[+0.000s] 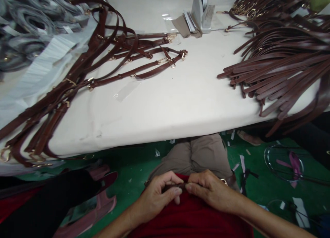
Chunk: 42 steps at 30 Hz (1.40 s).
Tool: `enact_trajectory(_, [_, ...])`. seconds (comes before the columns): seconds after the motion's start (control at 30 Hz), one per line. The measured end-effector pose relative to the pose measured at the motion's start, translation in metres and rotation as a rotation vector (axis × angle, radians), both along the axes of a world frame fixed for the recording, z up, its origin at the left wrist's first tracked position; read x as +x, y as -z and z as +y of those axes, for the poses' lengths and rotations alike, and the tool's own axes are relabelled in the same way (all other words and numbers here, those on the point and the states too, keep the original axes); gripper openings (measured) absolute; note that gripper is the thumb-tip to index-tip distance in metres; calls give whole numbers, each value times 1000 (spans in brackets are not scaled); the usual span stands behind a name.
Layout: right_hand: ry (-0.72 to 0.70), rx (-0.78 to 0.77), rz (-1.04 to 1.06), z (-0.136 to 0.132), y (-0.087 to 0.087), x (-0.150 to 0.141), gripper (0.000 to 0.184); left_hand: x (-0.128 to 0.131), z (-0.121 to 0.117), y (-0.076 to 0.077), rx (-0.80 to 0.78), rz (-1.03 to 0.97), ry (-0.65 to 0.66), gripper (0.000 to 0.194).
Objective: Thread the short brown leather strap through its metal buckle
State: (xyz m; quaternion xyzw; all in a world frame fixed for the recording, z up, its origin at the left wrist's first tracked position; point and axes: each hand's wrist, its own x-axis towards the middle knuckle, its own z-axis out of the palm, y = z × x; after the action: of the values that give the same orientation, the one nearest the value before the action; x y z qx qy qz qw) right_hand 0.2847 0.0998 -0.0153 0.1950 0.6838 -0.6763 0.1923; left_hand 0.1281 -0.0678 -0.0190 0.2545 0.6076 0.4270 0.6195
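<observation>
Low over my lap, my left hand (pixel 162 191) and my right hand (pixel 208 188) are close together, both pinching a brown leather strap (pixel 180 186). Only a short dark piece of it shows between the fingertips; the fingers cover the rest. Beyond my right wrist a gold-coloured metal piece (pixel 223 181) and some brown leather show; whether they belong to the held strap I cannot tell. On the table above lie brown straps with gold buckles and rings (pixel 152 64).
The white-covered table (pixel 160 111) has its front edge just beyond my knees. Many loose brown straps (pixel 281 83) hang over its right side. Grey wrapped rolls (pixel 33 21) lie at far left. A tape dispenser (pixel 202 11) stands at the back. A pink stool (pixel 100 207) is at left.
</observation>
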Motion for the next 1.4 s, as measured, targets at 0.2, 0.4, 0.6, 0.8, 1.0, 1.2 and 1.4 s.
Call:
enact_trajectory(0.2, [64, -121, 19, -5, 6, 2, 45, 1, -2, 0, -9, -19, 6, 35])
enact_trajectory(0.4, [86, -136, 26, -7, 3, 4, 46, 1, 1, -3, -2, -52, 23, 27])
enact_trajectory(0.6, [144, -200, 10, -9, 2, 5, 47, 3, -2, -2, 25, 121, 30, 22])
enact_trajectory(0.8, [96, -141, -36, -5, 1, 3, 43, 7, -14, 9, 47, 339, 20, 20])
enact_trajectory(1.0, [57, -101, -30, -5, 1, 1, 37, 5, -15, 13, 280, 516, 33, 22])
enact_trajectory(1.2, [31, -99, -11, -7, 4, 1, 36, 6, -15, 16, 332, 503, 44, 23])
enact_trajectory(1.4, [55, -126, 6, -11, 8, 1, 40, 9, -9, 15, 384, 460, 32, 20])
